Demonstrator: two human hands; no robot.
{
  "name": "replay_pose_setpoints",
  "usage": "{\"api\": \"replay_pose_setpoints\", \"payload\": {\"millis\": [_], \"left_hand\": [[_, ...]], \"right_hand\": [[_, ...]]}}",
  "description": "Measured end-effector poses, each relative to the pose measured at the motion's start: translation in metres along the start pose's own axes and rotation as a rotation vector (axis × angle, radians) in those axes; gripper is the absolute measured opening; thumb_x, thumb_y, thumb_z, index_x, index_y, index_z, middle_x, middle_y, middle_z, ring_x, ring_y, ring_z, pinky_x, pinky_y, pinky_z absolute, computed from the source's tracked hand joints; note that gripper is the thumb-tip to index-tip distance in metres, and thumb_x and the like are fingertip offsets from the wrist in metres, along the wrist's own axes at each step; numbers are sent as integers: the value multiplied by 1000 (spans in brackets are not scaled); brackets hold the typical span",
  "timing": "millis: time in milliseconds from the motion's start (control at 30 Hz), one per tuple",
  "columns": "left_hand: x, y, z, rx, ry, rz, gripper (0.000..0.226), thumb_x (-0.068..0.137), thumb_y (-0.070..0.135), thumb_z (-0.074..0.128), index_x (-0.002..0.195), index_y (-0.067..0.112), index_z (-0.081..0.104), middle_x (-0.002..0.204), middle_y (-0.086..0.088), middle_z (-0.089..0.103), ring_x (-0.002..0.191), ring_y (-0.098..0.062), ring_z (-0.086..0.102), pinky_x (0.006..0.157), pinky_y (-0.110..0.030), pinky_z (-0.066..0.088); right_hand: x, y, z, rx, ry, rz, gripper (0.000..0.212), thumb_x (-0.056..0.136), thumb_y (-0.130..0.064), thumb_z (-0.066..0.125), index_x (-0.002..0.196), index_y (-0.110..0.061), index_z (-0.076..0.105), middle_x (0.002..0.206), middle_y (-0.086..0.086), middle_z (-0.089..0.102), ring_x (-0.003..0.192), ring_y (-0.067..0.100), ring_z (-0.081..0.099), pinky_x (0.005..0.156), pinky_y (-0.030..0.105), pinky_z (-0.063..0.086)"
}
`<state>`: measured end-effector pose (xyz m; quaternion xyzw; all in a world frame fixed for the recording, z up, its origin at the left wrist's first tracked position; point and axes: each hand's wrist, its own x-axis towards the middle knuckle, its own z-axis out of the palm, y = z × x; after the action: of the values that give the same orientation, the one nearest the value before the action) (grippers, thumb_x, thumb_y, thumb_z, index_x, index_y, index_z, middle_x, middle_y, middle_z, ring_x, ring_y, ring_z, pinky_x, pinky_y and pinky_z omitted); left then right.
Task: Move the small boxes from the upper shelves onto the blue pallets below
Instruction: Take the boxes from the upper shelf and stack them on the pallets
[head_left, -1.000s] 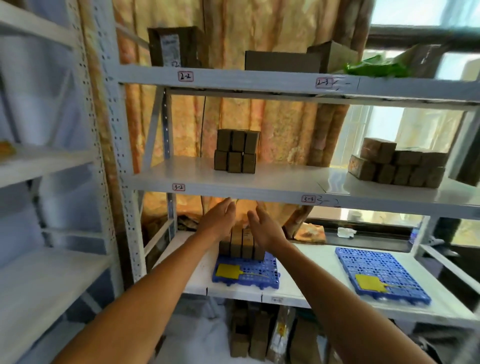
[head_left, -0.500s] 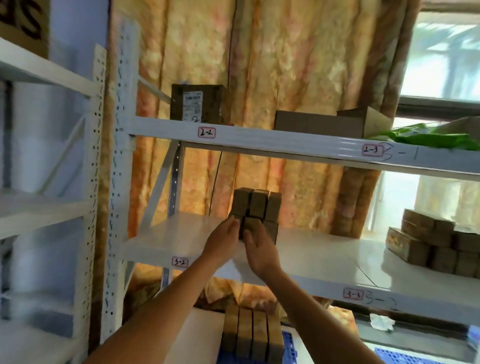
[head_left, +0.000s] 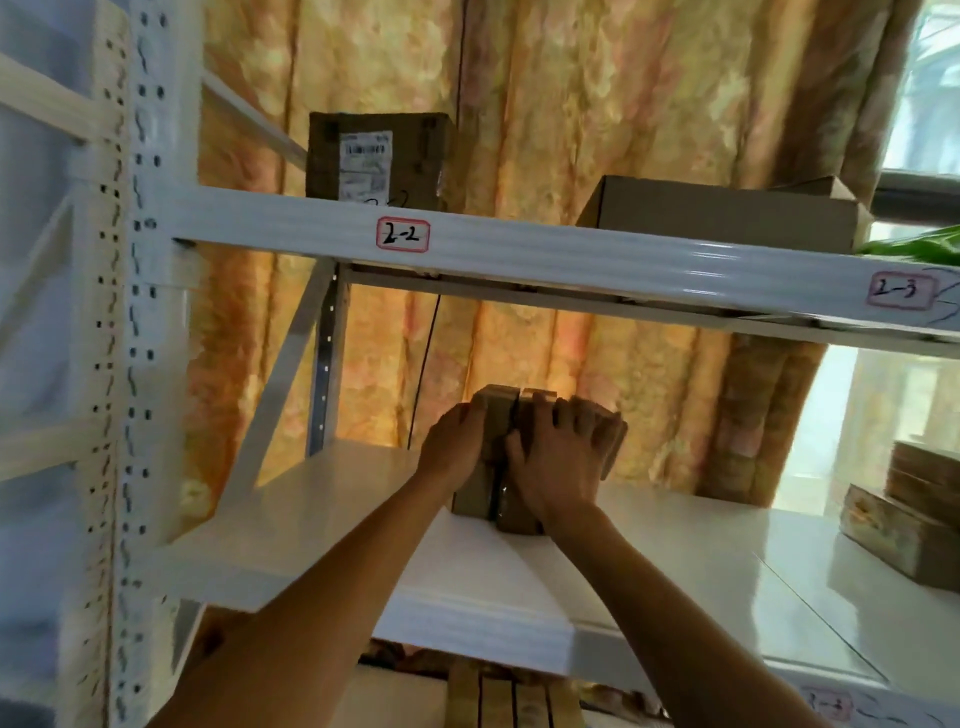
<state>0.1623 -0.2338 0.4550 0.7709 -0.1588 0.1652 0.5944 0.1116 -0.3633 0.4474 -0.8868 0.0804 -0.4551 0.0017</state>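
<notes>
Small boxes (head_left: 524, 457) gripped on the middle shelf (head_left: 363, 519).
The stack is clasped from both sides: its left face is held by the left hand (head_left: 457, 447), while the right hand (head_left: 558, 462) is curled over its top.

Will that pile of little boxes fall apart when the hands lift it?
Maybe. The pile of little boxes shows gaps between separate boxes, so it could split. The left hand and right hand squeeze it from both sides, which probably helps. Being cardboard, they're likely stiff.
</notes>
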Motion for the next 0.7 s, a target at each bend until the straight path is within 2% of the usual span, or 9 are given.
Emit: {"api": "replay_pose_setpoints", "payload": {"millis": [33, 100, 200, 267, 367, 467, 533, 600, 700], "left_hand": [[2, -1, 2, 12, 5, 14, 54, 101, 66, 26, 116, 30, 64, 113, 4, 67, 92, -7, 60, 85, -32, 44], [6, -5, 6, 26, 61, 47, 54, 99, 68, 28, 109, 31, 65, 103, 8, 68, 89, -6, 61, 86, -37, 50], [9, -4, 8, -25, 114, 80, 53, 95, 71, 33, 113, 33, 67, 104, 11, 69, 94, -8, 64, 90, -38, 53], [9, 2, 9, -36, 135, 87, 54, 93, 73, 36, 113, 33, 67, 103, 13, 69, 92, -6, 65, 86, -34, 54], [9, 9, 7, -36, 155, 84, 55, 91, 73, 39, 114, 31, 66, 101, 11, 68, 90, -8, 65, 82, -34, 55], [7, 5, 2, -26, 120, 44, 54, 91, 70, 42, 115, 27, 65, 103, 7, 67, 91, -10, 63, 79, -34, 52], [4, 2, -1, -3, 93, 32, 55, 92, 68, 40, 116, 25, 64, 104, 6, 66, 92, -12, 62, 77, -35, 50], [2, 0, -2, -5, 86, 15, 57, 93, 69, 37, 117, 24, 63, 104, 4, 66, 94, -16, 62, 81, -36, 51], [-2, 4, -5, -22, 92, 15, 57, 91, 69, 38, 114, 25, 63, 102, 3, 67, 92, -16, 63, 83, -38, 52]], "right_hand": [[1, 2, 0, -12, 13, -6, 55, 94, -54, 46, 139, -23, 55, 138, 12, 62, 142, 40, 40, 119, 72, 9], [4, 3, 0, 5, 47, -14, 49, 93, -53, 50, 131, -25, 60, 134, 9, 65, 139, 38, 46, 121, 70, 10], [8, 1, 5, 118, 77, -63, 42, 93, -46, 51, 128, -25, 60, 133, 7, 65, 132, 37, 52, 118, 61, 28], [12, -3, 8, 286, 42, -76, 39, 93, -38, 49, 128, -24, 58, 133, 4, 63, 129, 34, 51, 106, 51, 45], [14, -6, 8, 529, 42, -8, 30, 91, -30, 56, 118, -21, 61, 123, 1, 62, 117, 27, 54, 91, 40, 51], [15, -4, 1, 752, 72, 226, 33, 86, -45, 63, 113, -25, 58, 114, -2, 60, 104, 23, 59, 85, 42, 55], [14, -2, -3, 874, -31, 365, 51, 84, -60, 60, 126, -34, 48, 118, 1, 62, 104, 26, 63, 86, 47, 58], [11, 0, -7, 910, -156, 429, 62, 86, -68, 54, 139, -41, 38, 121, 4, 65, 103, 30, 67, 87, 50, 60], [10, 1, -14, 953, -204, 440, 54, 92, -66, 54, 138, -41, 44, 121, 3, 68, 101, 26, 68, 87, 47, 60]]}}
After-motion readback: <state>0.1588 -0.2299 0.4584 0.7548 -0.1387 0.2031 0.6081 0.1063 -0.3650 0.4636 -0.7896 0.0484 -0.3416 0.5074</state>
